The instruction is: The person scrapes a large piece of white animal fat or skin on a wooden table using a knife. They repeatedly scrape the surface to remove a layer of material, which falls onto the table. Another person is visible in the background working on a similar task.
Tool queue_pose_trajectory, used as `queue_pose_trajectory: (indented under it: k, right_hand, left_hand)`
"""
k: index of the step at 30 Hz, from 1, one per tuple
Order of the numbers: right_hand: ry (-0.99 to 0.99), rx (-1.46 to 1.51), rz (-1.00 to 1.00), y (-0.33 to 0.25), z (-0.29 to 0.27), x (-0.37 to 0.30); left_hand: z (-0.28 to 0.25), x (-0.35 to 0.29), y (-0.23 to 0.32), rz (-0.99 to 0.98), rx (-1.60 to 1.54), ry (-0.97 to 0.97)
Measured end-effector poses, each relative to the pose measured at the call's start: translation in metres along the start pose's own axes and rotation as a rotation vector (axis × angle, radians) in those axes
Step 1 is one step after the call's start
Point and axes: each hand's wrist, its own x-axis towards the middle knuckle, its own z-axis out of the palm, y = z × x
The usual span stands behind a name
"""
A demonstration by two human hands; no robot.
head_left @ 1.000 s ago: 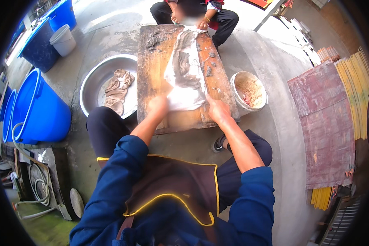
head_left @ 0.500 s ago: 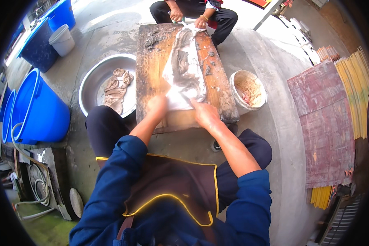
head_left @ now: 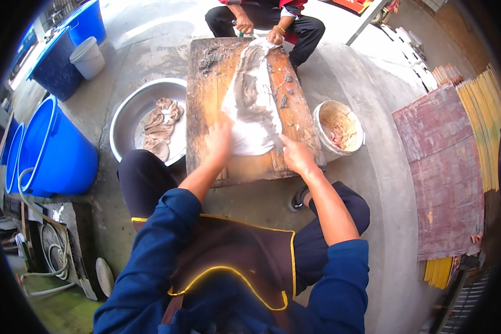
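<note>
A long, soft white piece [head_left: 254, 139] with a grey-brown layer lies along the wooden board [head_left: 206, 100]; its material is hard to tell. My left hand [head_left: 220, 138] is at its near left edge, the fingers smeared by motion. At the near right corner my right hand [head_left: 298, 156] is closed, index finger stretched forward, on what looks like a knife [head_left: 276, 142] with a blurred grey blade. Across the board another person's hand [head_left: 275, 35] presses on the far end of the piece. Their other hand [head_left: 244, 24] grips a green-handled tool.
Left of the board stands a metal basin [head_left: 125, 119] with brownish, wrinkled soft pieces [head_left: 160, 125]. A white bucket [head_left: 338, 127] of pale scraps stands at the right. Blue tubs [head_left: 67, 145] and a hose [head_left: 39, 211] are farther left; reddish boards [head_left: 442, 172] lie at the right.
My right hand has moved to the right, and my left hand a little away from me. The near end of the white piece lies flatter and farther right. The other person's tool hand has shifted.
</note>
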Motion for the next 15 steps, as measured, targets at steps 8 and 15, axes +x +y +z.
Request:
queue_pose_trajectory:
  k: [8,15]
  right_hand:
    - [-0.064,-0.151,0.011,-0.053,0.038,0.036]
    - [-0.088,-0.044,0.053,-0.026,0.03,0.043]
  left_hand:
    - [0.024,0.028,-0.015,0.493,-0.03,0.139]
    - [0.03,0.046,-0.019,0.581,-0.06,0.243]
